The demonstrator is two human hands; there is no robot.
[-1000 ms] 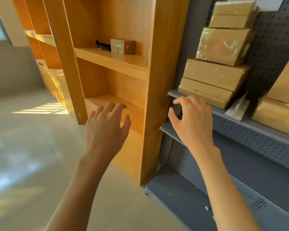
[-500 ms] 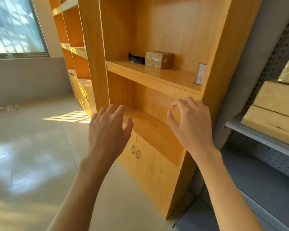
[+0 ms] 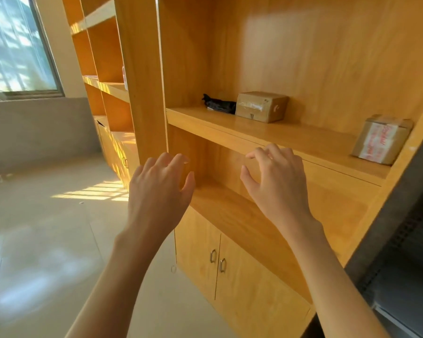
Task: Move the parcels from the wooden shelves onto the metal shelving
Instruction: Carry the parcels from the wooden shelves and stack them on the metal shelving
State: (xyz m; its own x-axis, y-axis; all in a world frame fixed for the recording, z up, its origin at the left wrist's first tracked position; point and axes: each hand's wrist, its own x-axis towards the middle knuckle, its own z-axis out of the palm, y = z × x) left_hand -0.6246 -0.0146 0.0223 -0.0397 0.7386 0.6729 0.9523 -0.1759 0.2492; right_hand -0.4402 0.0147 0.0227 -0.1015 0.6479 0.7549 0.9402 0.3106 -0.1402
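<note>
Head view, now: both hands are raised before the wooden shelves (image 3: pixel 274 132), bare and holding nothing. Left hand (image 3: pixel 160 189) has its fingers loosely spread and relaxed; right hand (image 3: pixel 276 184) has its fingers lightly curled, thumb apart, grasping nothing. Three parcels lie on the upper open shelf: a brown carton (image 3: pixel 261 106) toward the back, a black wrapped packet (image 3: pixel 219 104) touching or just beside its left end, and a taped box (image 3: pixel 381 140) at the right end, against the cabinet's side panel. Below the hands are an open shelf with nothing visible on it and cabinet doors (image 3: pixel 230 262) with metal handles. Only a dark edge of the metal shelving (image 3: pixel 405 276) shows at lower right.

Head view, change over the last second: a second ago the metal shelving with its stacked parcels filled the right of the picture and the right hand hung before it; the view has since swung left and upward onto the wooden unit, while the hands keep much the same pose. Judged from this, one delivery is over and a new pickup is beginning, with all three parcels above the hands still to be moved.
</note>
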